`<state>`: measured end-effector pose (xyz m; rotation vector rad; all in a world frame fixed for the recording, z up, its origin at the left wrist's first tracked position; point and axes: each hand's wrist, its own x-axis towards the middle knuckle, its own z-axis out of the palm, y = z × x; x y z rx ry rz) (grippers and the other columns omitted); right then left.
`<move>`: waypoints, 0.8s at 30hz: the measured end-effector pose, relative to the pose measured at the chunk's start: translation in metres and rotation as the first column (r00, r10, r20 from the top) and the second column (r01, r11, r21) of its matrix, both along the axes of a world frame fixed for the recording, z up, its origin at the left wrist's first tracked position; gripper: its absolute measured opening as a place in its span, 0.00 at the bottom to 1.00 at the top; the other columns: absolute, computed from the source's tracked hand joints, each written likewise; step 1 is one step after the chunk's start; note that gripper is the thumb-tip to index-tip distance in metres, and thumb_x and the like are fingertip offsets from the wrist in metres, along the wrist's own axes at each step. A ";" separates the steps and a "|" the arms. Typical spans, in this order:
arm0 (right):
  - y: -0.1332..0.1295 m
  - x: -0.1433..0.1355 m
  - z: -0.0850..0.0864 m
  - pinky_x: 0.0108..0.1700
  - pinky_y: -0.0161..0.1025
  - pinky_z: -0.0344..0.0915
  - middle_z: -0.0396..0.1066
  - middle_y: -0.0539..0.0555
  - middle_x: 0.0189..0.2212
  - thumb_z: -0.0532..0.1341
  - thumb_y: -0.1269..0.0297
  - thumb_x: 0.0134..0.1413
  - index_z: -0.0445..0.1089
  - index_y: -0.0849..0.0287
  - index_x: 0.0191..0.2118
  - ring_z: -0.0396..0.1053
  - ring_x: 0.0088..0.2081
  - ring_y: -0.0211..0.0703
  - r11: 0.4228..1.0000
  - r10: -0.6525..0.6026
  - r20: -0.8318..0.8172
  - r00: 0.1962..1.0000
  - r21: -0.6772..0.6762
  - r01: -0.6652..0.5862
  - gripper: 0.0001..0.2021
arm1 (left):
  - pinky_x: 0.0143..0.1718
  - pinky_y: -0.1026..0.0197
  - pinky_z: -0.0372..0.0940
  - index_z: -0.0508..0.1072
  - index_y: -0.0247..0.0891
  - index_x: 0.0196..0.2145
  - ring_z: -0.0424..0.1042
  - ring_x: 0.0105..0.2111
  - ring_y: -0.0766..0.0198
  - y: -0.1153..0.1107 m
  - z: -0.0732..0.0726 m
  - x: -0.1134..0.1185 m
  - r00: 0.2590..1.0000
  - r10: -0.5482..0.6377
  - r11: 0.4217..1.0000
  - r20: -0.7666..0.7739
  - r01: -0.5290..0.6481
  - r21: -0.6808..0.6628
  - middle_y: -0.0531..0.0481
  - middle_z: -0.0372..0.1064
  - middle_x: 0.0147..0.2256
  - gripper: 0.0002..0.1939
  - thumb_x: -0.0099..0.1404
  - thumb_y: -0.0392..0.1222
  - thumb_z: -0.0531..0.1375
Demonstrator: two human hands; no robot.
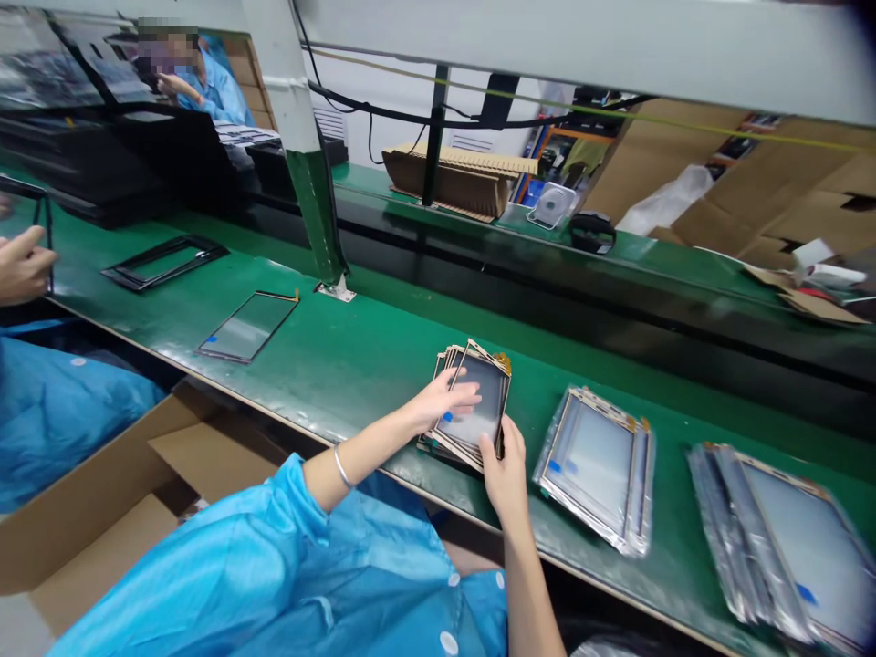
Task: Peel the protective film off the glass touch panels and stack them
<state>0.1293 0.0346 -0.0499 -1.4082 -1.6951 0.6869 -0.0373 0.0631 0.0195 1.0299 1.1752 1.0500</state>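
Note:
A loose stack of framed glass touch panels rests near the front edge of the green bench, with pale border frames and orange flex tails at the top. My left hand reaches over the stack's left side, fingers stretched out above the top panel's glass; whether they touch it I cannot tell. My right hand grips the lower right edge of the top panel, thumb on its face and fingers along the side. A blue sticker shows on the glass beside my left hand.
To the right lie a pile of panels in clear film and a second wrapped pile. A single panel and black frames lie leftward. A co-worker's hand holds a panel at far left. A post rises behind; an open carton sits below.

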 end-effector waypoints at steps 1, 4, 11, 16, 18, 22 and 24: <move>-0.002 -0.001 0.002 0.61 0.59 0.52 0.58 0.71 0.59 0.50 0.39 0.56 0.60 0.67 0.59 0.54 0.61 0.60 1.000 -0.010 -0.005 1.000 -0.003 0.010 0.37 | 0.51 0.47 0.66 0.53 0.30 0.61 0.71 0.52 0.48 0.003 0.003 0.001 0.997 -0.033 0.998 0.071 0.036 -0.043 0.26 0.64 0.56 0.29 0.66 0.44 0.56; -0.011 0.000 0.018 0.61 0.59 0.52 0.57 0.70 0.60 0.54 0.39 0.54 0.56 0.64 0.61 0.54 0.62 0.59 0.997 -0.059 -0.113 0.992 -0.051 0.053 0.38 | 0.45 0.49 0.70 0.59 0.30 0.57 0.75 0.46 0.48 -0.002 0.013 -0.006 0.971 -0.085 0.986 0.225 0.115 -0.123 0.26 0.68 0.51 0.28 0.63 0.43 0.60; 0.014 0.035 0.084 0.26 0.36 0.64 0.76 0.58 0.29 0.61 0.36 0.46 0.70 0.59 0.36 0.73 0.29 0.45 0.840 -0.081 -0.718 0.691 -0.423 -0.340 0.27 | 0.42 0.56 0.70 0.62 0.36 0.57 0.74 0.48 0.50 -0.072 0.023 -0.037 0.881 -0.250 0.938 0.402 0.324 -0.127 0.32 0.67 0.55 0.25 0.64 0.43 0.60; 0.018 0.040 0.105 0.22 0.32 0.58 0.73 0.54 0.22 0.69 0.40 0.38 0.70 0.60 0.26 0.68 0.24 0.38 0.753 0.003 -0.651 0.759 -0.498 -0.431 0.25 | 0.42 0.57 0.69 0.62 0.38 0.57 0.75 0.48 0.53 -0.100 0.024 -0.049 0.889 -0.308 0.928 0.338 0.359 -0.099 0.33 0.68 0.54 0.23 0.67 0.45 0.58; 0.011 0.038 0.106 0.23 0.32 0.59 0.74 0.55 0.22 0.69 0.40 0.39 0.71 0.60 0.26 0.67 0.23 0.37 0.794 0.030 -0.602 0.798 -0.471 -0.385 0.24 | 0.42 0.57 0.69 0.62 0.37 0.57 0.75 0.47 0.53 -0.103 0.028 -0.051 0.895 -0.321 0.927 0.310 0.363 -0.088 0.33 0.68 0.54 0.23 0.67 0.45 0.58; 0.001 0.039 0.103 0.23 0.34 0.60 0.74 0.57 0.23 0.63 0.32 0.40 0.72 0.59 0.25 0.70 0.26 0.42 0.769 -0.040 -0.702 0.711 -0.477 -0.427 0.29 | 0.42 0.57 0.69 0.62 0.37 0.57 0.75 0.47 0.54 -0.106 0.037 -0.053 0.901 -0.331 0.928 0.280 0.364 -0.074 0.34 0.69 0.54 0.22 0.68 0.45 0.58; 0.000 0.041 0.102 0.21 0.34 0.60 0.74 0.57 0.23 0.63 0.31 0.39 0.71 0.58 0.24 0.71 0.26 0.44 0.711 -0.064 -0.738 0.672 -0.506 -0.488 0.29 | 0.43 0.57 0.69 0.62 0.37 0.57 0.75 0.47 0.54 -0.107 0.040 -0.054 0.898 -0.346 0.925 0.272 0.375 -0.060 0.34 0.69 0.53 0.22 0.68 0.46 0.58</move>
